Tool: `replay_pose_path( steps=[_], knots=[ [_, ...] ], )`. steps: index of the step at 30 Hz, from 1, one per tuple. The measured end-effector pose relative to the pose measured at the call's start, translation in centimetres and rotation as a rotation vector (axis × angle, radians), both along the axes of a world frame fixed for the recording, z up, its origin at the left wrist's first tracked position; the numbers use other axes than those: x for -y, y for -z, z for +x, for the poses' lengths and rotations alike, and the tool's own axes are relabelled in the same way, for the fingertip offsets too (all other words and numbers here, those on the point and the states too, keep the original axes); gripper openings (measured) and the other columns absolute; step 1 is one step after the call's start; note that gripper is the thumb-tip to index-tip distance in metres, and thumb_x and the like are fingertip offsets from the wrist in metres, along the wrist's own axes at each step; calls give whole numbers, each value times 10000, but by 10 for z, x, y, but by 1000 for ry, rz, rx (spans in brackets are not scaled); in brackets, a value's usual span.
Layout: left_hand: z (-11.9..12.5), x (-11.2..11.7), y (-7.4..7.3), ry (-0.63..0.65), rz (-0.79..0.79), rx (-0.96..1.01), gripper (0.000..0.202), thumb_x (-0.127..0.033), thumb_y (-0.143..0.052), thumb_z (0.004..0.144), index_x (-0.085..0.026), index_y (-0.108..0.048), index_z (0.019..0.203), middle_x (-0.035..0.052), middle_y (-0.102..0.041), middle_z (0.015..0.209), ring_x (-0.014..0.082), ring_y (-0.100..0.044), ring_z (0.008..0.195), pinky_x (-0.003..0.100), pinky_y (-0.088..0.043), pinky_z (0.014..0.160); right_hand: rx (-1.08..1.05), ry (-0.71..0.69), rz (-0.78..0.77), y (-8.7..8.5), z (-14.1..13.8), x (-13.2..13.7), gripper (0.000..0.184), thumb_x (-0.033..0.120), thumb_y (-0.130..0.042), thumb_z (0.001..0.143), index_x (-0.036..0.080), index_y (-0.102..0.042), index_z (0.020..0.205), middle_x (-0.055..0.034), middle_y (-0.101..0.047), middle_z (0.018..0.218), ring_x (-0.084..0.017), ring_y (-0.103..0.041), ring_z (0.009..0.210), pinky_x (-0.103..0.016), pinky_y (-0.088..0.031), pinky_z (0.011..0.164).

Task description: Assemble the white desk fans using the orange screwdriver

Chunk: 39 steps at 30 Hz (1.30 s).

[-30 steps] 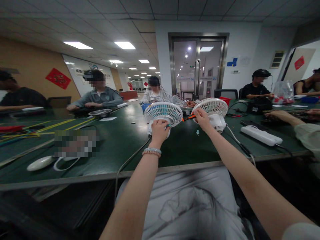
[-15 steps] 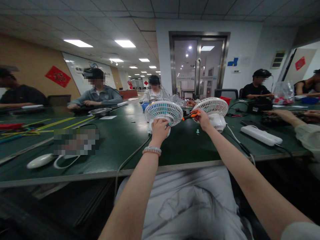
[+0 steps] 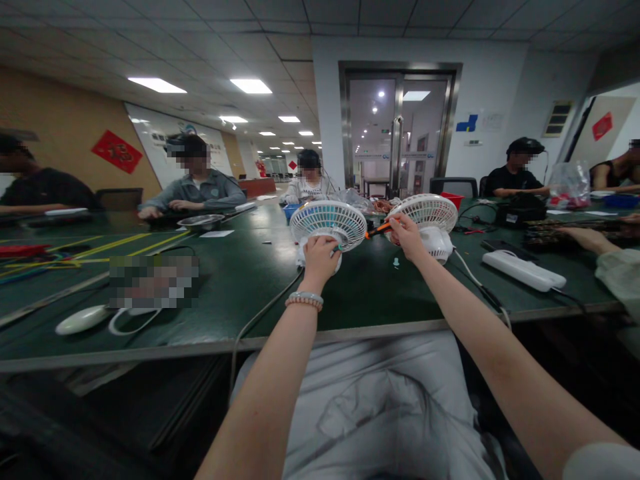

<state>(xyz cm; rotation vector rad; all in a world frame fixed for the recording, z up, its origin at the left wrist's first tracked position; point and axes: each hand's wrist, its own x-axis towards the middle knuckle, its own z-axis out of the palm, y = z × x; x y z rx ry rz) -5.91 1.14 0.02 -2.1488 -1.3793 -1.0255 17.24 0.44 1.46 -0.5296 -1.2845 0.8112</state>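
A white desk fan [image 3: 354,217] stands on the green table with its slatted grille facing away from me. My left hand [image 3: 321,257] is wrapped around the back of its housing, and a small teal piece [image 3: 341,247] shows by the fingertips. My right hand [image 3: 406,237] grips an orange-and-black screwdriver [image 3: 381,229], which points left at the grille's right edge. Where its tip sits is too small to tell. Behind my right hand is a second white fan [image 3: 440,212]. A small pale blue plastic piece [image 3: 397,263] lies on the table below the screwdriver.
A white power strip [image 3: 524,269] lies right of the fans, and a metal bowl [image 3: 201,222] sits to the left. A grey cord [image 3: 267,308] hangs over the front edge. Behind the fans are a red container [image 3: 453,200] and plastic bags. Several people sit around the table.
The screwdriver's handle appears turned slightly in my right hand, with more of its black part showing. My left hand stays on the fan. The view has shifted very slightly.
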Motion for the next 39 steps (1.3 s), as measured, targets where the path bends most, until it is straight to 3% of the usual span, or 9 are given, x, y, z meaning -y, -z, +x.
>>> replay_pose_path(
  steps=[5,10,19,26,32,39],
  knots=[
    [0,0,0,2,-13,-1,216,-291,-528,764,-258,-661,931,39,-583,1066,253,-402,1060,429,-319,888,-160,-159,-145,-2,2,0,194,375,-536,737,209,-556,836,87,-325,444,-55,-286,381,-188,-282,385],
    [0,1,-1,1,-16,6,205,-293,-532,761,-261,-663,916,33,-589,1056,252,-401,1065,428,-319,886,-213,-278,-241,-4,6,2,252,342,-441,770,203,-557,944,72,-389,449,-80,-343,386,-239,-402,480],
    [-1,-1,0,4,-2,2,201,-286,-536,758,-250,-661,912,28,-595,1059,251,-407,1062,422,-325,870,-209,-220,-210,0,5,-4,274,398,-568,742,203,-570,935,89,-400,451,-65,-366,394,-218,-399,474],
    [0,1,-1,5,-7,-2,206,-289,-537,757,-255,-662,917,35,-594,1053,250,-410,1051,430,-324,876,-254,-125,-205,4,4,-11,284,425,-666,672,199,-494,671,81,-419,458,-58,-401,416,-194,-367,426],
    [0,0,-1,1,-12,0,208,-291,-538,755,-256,-663,917,39,-589,1058,257,-405,1058,433,-323,875,-210,-173,-189,1,4,-3,258,396,-650,696,203,-581,853,102,-372,404,-51,-347,375,-189,-356,421],
    [0,1,-1,16,-5,4,198,-283,-535,757,-256,-662,906,35,-595,1052,254,-407,1055,434,-321,879,-276,-245,-304,-4,6,1,225,336,-532,769,178,-590,918,55,-515,487,-72,-470,446,-210,-432,500]
  ],
)
